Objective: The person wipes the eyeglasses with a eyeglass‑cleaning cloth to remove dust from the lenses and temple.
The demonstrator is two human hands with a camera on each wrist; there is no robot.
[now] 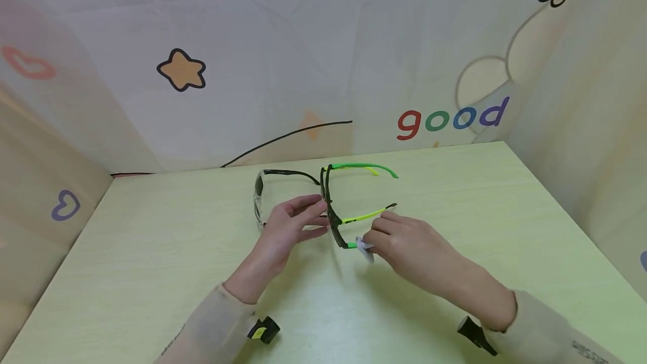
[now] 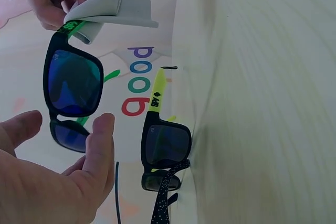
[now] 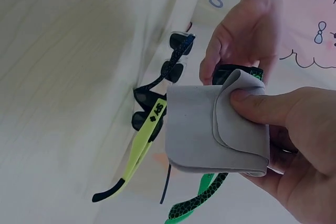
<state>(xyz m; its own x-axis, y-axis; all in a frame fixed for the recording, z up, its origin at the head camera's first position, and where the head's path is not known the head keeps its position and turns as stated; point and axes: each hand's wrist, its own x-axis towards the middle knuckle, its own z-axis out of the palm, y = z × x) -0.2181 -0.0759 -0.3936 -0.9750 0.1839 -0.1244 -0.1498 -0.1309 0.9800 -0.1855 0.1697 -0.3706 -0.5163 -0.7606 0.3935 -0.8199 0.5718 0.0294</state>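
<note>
A pair of black-fronted sunglasses with green temples (image 2: 76, 85) is held above the table. My right hand (image 1: 410, 245) pinches a folded grey cloth (image 3: 191, 129) round one green temple, close to its hinge. My left hand (image 1: 287, 228) is at the front of the same sunglasses, thumb apart from the fingers. In the left wrist view its forefinger overlaps the lower lens. Behind them, sunglasses with yellow temples (image 2: 168, 142) stand on the table. Further left is a pair with a clear frame and dark temples (image 1: 259, 185), partly hidden behind my left hand.
The pale wooden table (image 1: 151, 274) runs back to a printed curtain (image 1: 283, 72), which also hangs at both sides. Dark wrist devices (image 1: 265, 330) sit at both sleeve cuffs. The yellow-templed and clear-framed pairs stand close together near the table's back edge.
</note>
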